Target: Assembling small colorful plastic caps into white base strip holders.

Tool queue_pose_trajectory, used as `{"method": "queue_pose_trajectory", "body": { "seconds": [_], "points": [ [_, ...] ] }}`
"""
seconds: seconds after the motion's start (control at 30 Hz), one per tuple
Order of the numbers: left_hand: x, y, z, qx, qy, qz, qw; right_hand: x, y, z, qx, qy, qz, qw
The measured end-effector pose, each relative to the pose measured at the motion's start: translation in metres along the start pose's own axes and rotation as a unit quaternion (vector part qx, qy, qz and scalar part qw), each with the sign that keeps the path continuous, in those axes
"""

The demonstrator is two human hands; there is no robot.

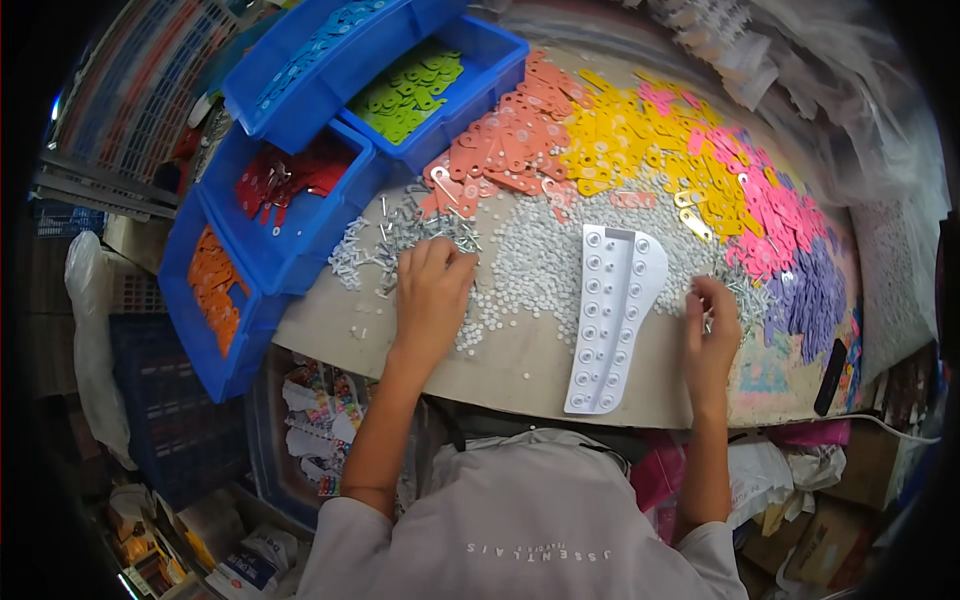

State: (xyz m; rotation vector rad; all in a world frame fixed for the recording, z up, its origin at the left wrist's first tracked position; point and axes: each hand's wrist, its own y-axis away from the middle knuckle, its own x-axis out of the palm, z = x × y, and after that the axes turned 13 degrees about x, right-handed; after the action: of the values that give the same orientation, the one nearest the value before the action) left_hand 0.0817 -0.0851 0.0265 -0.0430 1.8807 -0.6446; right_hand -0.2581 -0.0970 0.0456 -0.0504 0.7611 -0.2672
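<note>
Centrally, white tray: one, rigid, between left hand and right hand, two rows of eight round sockets
Left grip: narrowed over thin metal pins, can't say whether any is held
Right grip: curled at second pin heap, hold unclear
Blue bins: four, smooth plastic, left of left hand
</note>
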Motion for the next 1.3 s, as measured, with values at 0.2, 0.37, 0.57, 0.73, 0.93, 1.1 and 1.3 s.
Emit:
{"method": "queue_pose_trajectory", "body": {
  "seconds": [0.2, 0.37, 0.57, 0.73, 0.93, 1.1, 1.3],
  "points": [
    [0.006, 0.000, 0.003, -0.002, 0.011, 0.006, 1.000, 0.017, 0.014, 0.017, 0.024, -0.069, 0.039, 0.997],
    [-0.003, -0.008, -0.006, -0.019, 0.049, -0.022, 0.998, 0.034, -0.010, 0.036, -0.029, -0.093, 0.027, 0.995],
    [0.000, -0.031, -0.044, -0.062, 0.276, -0.082, 0.956, 0.064, -0.038, 0.044, -0.021, -0.098, 0.067, 0.993],
    [0.011, -0.044, -0.060, -0.014, 0.316, -0.049, 0.947, 0.074, -0.040, 0.036, -0.043, -0.030, 0.064, 0.997],
    [0.024, -0.063, -0.064, -0.014, 0.338, -0.023, 0.941, 0.059, -0.038, 0.038, -0.164, -0.014, 0.045, 0.985],
    [0.041, -0.075, -0.061, 0.017, 0.336, -0.027, 0.941, 0.011, -0.048, 0.007, -0.089, 0.152, -0.097, 0.980],
    [0.065, -0.088, -0.067, 0.113, 0.280, -0.036, 0.953, -0.009, -0.036, -0.038, -0.011, 0.274, -0.061, 0.960]
  ]
}}
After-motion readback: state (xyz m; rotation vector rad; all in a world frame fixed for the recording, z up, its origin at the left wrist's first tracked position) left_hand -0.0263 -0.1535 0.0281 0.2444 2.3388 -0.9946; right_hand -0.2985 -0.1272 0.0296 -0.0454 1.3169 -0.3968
